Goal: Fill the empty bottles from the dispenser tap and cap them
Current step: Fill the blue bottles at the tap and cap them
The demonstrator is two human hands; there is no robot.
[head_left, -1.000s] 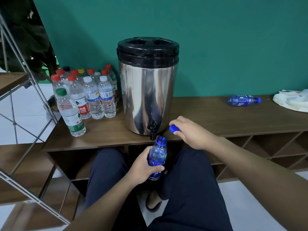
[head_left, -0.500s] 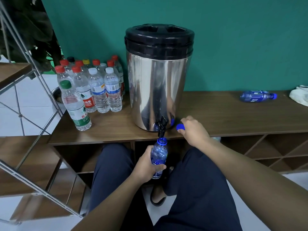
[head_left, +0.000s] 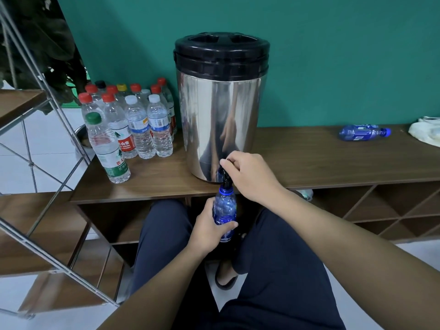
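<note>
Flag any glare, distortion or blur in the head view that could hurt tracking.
Head view: wide-angle bowing bends the metal rack at left; the steel dispenser mirrors the room and the right hand, no blown highlights; lighting soft and even, shadows faint; tap largely hidden by that hand; left hand and blue bottle sharp.

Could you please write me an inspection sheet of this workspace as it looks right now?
Surface: wooden bench, cubbies below.
Job's things: steel dispenser; blue bottle uncapped, mouth under tap; second blue bottle lying capped.
Clutter: capped clear bottles; white cloth.
Hands: left hand grips blue bottle; right hand grips tap.
Cables: nothing seen.
Surroundings: teal wall, metal rack, plant.
</note>
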